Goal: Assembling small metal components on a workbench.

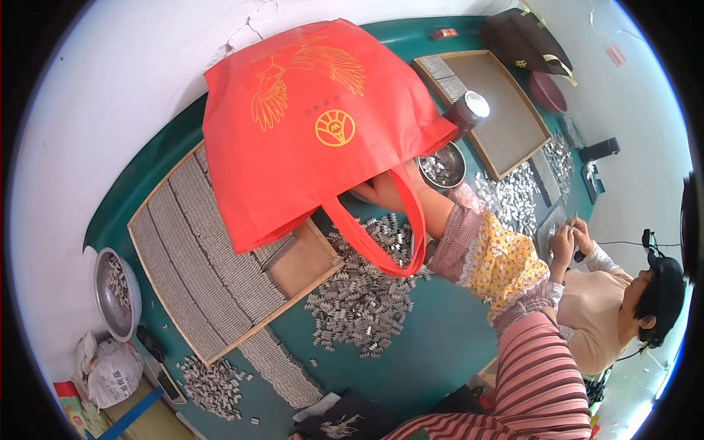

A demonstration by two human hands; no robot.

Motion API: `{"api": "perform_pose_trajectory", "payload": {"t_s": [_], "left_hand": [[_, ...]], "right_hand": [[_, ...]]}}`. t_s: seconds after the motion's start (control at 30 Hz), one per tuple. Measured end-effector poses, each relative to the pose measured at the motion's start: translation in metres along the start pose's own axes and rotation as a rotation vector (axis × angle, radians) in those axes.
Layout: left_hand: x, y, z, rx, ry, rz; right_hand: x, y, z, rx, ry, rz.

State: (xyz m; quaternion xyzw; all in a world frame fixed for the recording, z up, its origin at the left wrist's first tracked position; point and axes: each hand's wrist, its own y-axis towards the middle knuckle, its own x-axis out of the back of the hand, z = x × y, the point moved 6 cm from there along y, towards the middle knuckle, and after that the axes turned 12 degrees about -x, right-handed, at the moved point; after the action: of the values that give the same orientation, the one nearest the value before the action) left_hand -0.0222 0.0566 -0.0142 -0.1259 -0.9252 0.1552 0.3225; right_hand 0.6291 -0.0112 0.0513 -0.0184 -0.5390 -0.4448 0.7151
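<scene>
Right hand (375, 192) is reached into red bag (315, 125), fingers hidden, grip untellable; wooden tray (304, 258) mostly filled, loose metal pieces (363, 297) left.

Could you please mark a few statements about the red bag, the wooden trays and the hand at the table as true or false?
1. The red bag lies partly over the wooden tray. True.
2. The right hand reaches under the bag's open end. True.
3. The wooden tray is completely filled with rows of small metal parts. False: its corner near the bag's handle is bare wood.
4. A loose pile of metal parts sits on the green table. True.
5. The metal bowl beside the hand is empty. False: it holds small metal parts.
</scene>
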Motion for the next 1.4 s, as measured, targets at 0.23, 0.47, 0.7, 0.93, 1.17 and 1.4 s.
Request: {"api": "perform_pose_trajectory", "payload": {"t_s": [0.23, 0.47, 0.7, 0.93, 1.17, 1.4], "left_hand": [[0.004, 0.001, 0.008, 0.014, -0.013, 0.007], [0.012, 0.008, 0.037, -0.066, 0.020, -0.021], [0.013, 0.009, 0.038, -0.093, 0.060, -0.024], [0.006, 0.005, 0.024, -0.036, 0.004, -0.016], [0.007, 0.006, 0.021, -0.035, 0.055, -0.022], [0.005, 0.006, 0.019, -0.042, 0.007, -0.036]], "right_hand": [[-0.010, -0.002, -0.005, 0.009, -0.078, 0.071], [-0.012, -0.001, -0.003, 0.077, -0.257, 0.108], [-0.011, 0.006, -0.009, 0.022, -0.146, 0.070], [-0.011, 0.015, -0.025, -0.100, -0.043, 0.132], [-0.010, 0.020, -0.039, -0.198, 0.099, 0.132], [-0.010, 0.019, -0.044, -0.159, 0.183, 0.088]]}}
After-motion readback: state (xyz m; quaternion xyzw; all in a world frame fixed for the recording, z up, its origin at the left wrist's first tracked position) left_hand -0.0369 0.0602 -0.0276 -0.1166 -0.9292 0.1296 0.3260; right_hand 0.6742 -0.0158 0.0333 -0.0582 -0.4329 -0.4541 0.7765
